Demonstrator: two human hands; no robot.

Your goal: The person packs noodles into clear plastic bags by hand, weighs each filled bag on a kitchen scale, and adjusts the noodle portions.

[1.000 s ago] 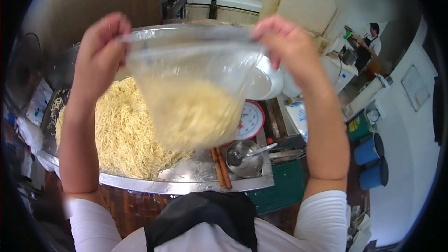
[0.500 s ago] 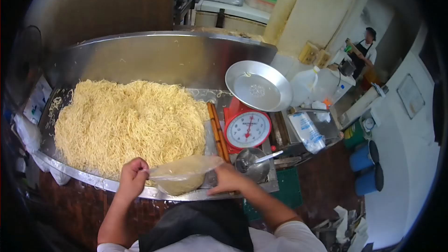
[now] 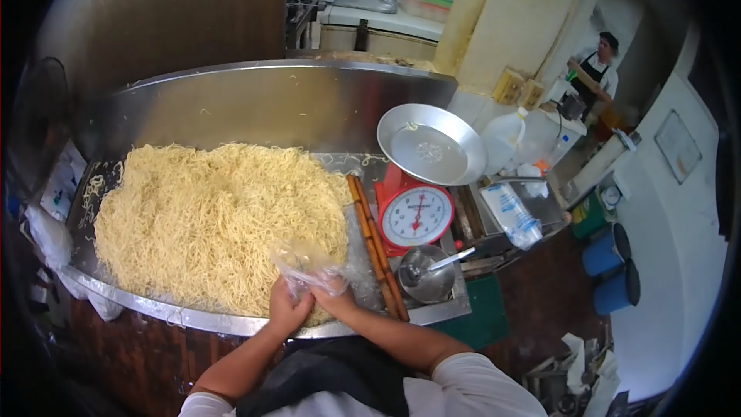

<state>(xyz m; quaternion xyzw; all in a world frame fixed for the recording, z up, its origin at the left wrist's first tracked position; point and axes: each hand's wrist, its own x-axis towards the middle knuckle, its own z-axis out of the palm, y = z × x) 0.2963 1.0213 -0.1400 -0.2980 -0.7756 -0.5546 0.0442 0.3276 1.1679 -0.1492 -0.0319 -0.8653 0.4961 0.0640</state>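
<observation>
A large heap of yellow noodles (image 3: 208, 224) covers the left and middle of the metal tray (image 3: 247, 326). At the heap's front right edge, my left hand (image 3: 289, 305) and my right hand (image 3: 333, 297) are close together, fingers closed on a clear plastic bag (image 3: 301, 259). The bag's gathered upper part spreads above my hands over the noodles; its lower part is mostly hidden by my hands and wrists. Two brown sticks (image 3: 374, 247) lie to the right of my right hand.
Right of the sticks stand a red scale (image 3: 417, 216) with a metal pan (image 3: 431, 144) on top and a metal bowl (image 3: 427, 278) with a ladle. A jug (image 3: 503, 139) and a plastic packet (image 3: 509, 212) are farther right. Another person (image 3: 596, 73) stands at the back right.
My hands have come together from the two sides of the bag, and its open part is now bunched between them. The view has shifted slightly.
</observation>
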